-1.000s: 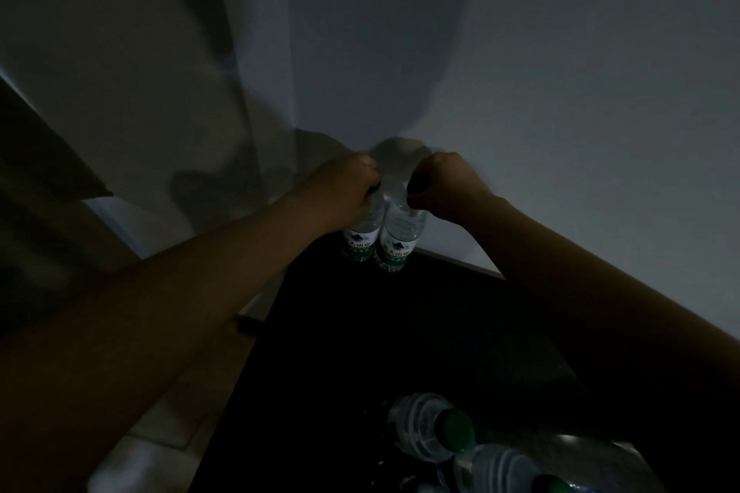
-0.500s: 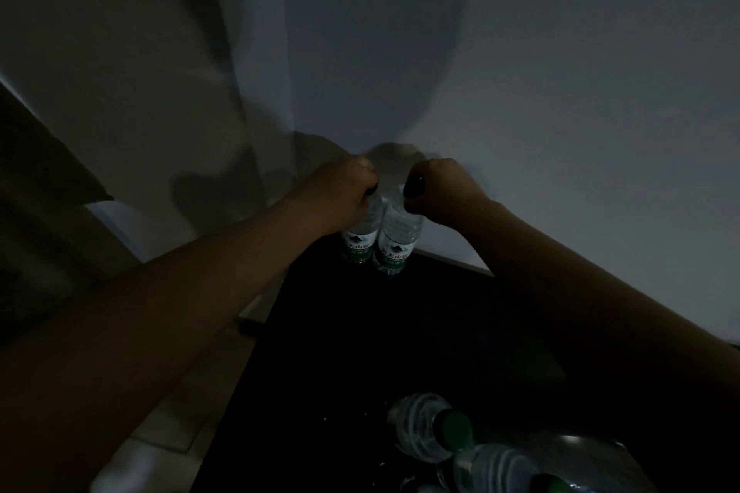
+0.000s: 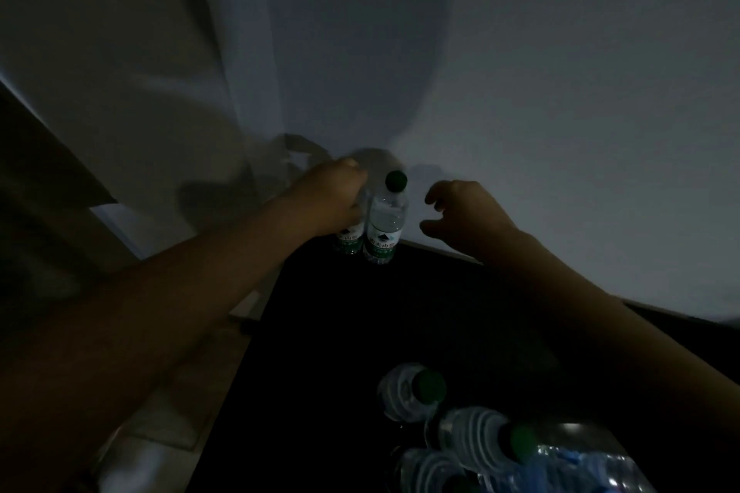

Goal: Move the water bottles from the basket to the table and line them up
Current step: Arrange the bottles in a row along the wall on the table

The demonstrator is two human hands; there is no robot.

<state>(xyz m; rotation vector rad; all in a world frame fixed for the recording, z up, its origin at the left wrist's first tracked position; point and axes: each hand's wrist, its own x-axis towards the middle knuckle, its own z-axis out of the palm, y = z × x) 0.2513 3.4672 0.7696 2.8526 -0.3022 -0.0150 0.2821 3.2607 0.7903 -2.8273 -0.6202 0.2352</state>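
Observation:
Two clear water bottles with green caps and green-white labels stand side by side at the far end of the dark table (image 3: 400, 324), against the wall. My left hand (image 3: 334, 198) grips the top of the left bottle (image 3: 347, 240), hiding its cap. The right bottle (image 3: 384, 224) stands free with its cap showing. My right hand (image 3: 464, 212) hovers just to its right, fingers loosely curled, holding nothing. Several more bottles (image 3: 472, 428) lie on their sides at the bottom of the view; the basket itself is too dark to make out.
A pale wall (image 3: 520, 92) rises directly behind the table's far edge. A light tiled floor (image 3: 168, 424) shows to the left of the table. The scene is very dim.
My right hand has let go of the right bottle and moved away to the right, uncovering the green cap. My left hand still holds the left bottle in place.

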